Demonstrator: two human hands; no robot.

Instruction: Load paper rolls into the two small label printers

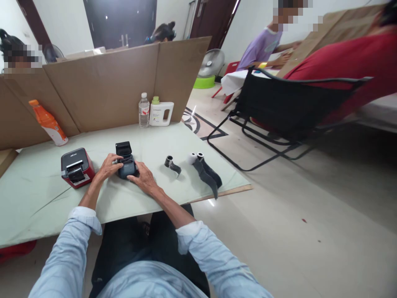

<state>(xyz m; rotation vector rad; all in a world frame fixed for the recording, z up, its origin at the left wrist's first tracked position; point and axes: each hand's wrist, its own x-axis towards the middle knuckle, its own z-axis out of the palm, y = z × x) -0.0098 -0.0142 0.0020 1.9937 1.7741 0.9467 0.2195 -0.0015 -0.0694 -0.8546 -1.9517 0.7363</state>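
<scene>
Big pale green table (37, 198) fills the left of view, w/ a brown cardboard screen (102, 89) standing along its far edge. To the right, off the table, a black folding chair (288, 109) w/ a person in red leaning on it; another person in a lilac top sits further back by a floor fan (211, 62). On the table, far left, an orange bottle (48, 123) lies tilted against the cardboard; a white jug (161, 112) and clear water bottle (144, 110) stand touching at the back. Red & black printer (77, 167) sits near the left hand. Small dark printer (125, 161), lid up, is mid-table in front of the person. Left hand (108, 165) curls round its left side, fingers gripping; right hand (143, 176) presses on its right front corner, fingers bent onto it. Just right: two label rolls w/ dark strips trailing (204, 169), then a smaller roll (172, 164) nearer the hands, apart from them
</scene>
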